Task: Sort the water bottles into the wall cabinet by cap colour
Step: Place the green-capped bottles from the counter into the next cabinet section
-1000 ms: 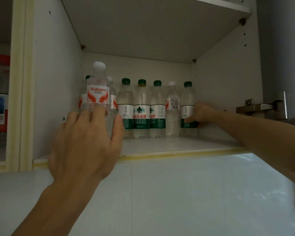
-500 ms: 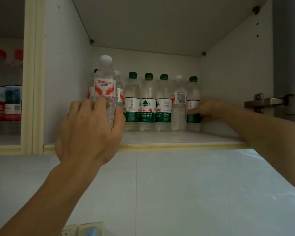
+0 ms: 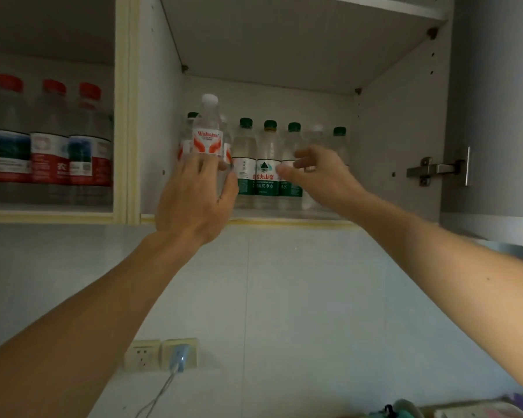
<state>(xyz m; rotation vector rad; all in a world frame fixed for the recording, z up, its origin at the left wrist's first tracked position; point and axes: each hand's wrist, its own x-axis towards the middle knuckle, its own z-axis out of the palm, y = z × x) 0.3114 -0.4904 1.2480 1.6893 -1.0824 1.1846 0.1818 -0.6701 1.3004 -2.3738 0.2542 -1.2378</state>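
An open wall cabinet (image 3: 399,122) fills the upper view, its grey door (image 3: 495,110) swung to the right on a metal hinge (image 3: 435,170). A neighbouring compartment on the left holds red-capped bottles (image 3: 50,140) (red-and-white labels, standing upright in a row). On the open compartment's shelf (image 3: 284,217), green-capped bottles (image 3: 266,164) stand side by side along the back wall. The left hand (image 3: 194,200) wraps its grip round the lower body of a white-capped bottle (image 3: 208,131), held upright at the shelf's left front, just before the row. The right hand (image 3: 317,176) reaches in front of the green-capped row, fingers loosely spread, its grip holding nothing. Below, on the white tiled wall (image 3: 314,297), a socket (image 3: 142,354) sits beside a plugged-in charger (image 3: 178,357) with its cable (image 3: 157,396) trailing down.
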